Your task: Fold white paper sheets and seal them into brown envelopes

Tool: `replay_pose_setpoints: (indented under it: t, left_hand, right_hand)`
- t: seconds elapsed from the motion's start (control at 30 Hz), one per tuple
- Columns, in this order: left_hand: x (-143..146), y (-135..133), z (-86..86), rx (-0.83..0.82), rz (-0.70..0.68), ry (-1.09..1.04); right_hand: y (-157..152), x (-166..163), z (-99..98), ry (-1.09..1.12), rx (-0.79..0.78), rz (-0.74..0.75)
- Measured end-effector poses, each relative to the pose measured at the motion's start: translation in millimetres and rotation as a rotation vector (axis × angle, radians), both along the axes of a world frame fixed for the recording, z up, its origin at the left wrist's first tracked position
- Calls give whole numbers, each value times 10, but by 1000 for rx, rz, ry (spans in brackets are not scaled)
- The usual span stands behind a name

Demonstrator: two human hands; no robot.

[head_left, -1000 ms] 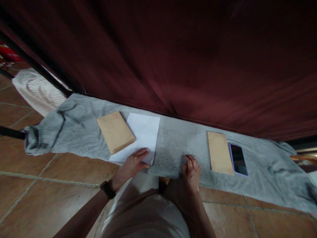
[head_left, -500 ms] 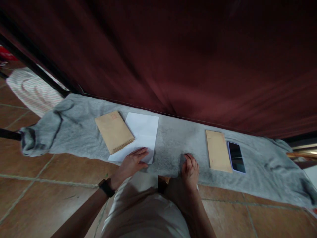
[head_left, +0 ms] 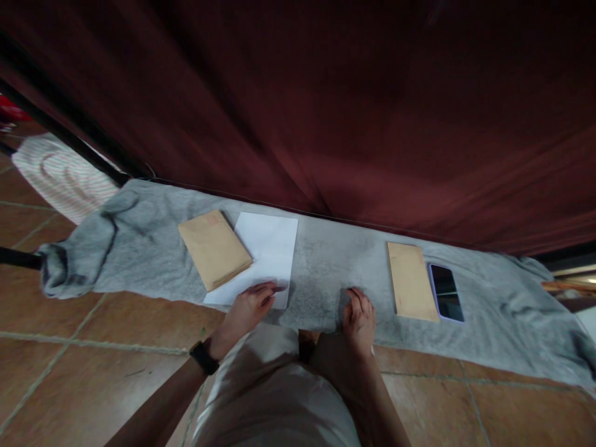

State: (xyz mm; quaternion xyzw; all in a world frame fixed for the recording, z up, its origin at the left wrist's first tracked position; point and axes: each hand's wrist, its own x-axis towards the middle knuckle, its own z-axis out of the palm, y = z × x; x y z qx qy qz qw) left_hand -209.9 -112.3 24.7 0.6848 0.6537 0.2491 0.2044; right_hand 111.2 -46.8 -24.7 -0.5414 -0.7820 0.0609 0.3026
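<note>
My left hand [head_left: 249, 308] lies on the near corner of a white sheet of paper [head_left: 265, 248], fingers stretched out and slightly smeared. A stack of brown envelopes [head_left: 214, 247] overlaps the sheet's left side. My right hand [head_left: 359, 315] rests on the grey cloth [head_left: 321, 273] with its fingers curled down, holding nothing. To its right lie a single brown envelope [head_left: 411, 280] and a dark phone [head_left: 446, 291], side by side.
The grey cloth is spread over a brown tiled floor [head_left: 69, 360]. A dark red curtain [head_left: 326, 112] hangs just behind it. A striped fabric [head_left: 60, 177] lies at the far left. My knees [head_left: 279, 391] are below my hands.
My left fingers have shifted a little on the white sheet's corner. The right hand has stayed in place. The view moved slightly.
</note>
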Motion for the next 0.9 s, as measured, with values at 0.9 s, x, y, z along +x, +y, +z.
replay_pose_setpoints:
  t: [0.9]
  left_hand:
    - [-185, 122, -2, -197, 210, -451]
  right_hand:
    - [-4, 9, -3, -7, -9, 0]
